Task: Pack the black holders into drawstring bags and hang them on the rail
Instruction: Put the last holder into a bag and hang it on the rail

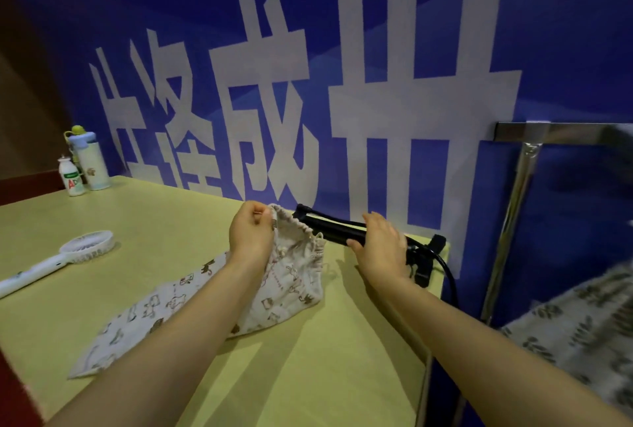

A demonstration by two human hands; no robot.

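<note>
Wall [565, 49] behind table [171, 221], rail [555, 133] beside it

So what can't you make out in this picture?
Head view:
black holder: middle covered by the right hand, part behind the drawstring bag;
bag's inside: hidden by cloth and the left hand;
leaf-print cloth: blurred, cut by the right edge;
small white bottle: label's fine print too small.

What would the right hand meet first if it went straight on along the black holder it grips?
The right hand would probably meet the drawstring bag's gathered mouth, pinched up by the left hand; the black holder's tip is at that rim. Depth is unclear.
</note>
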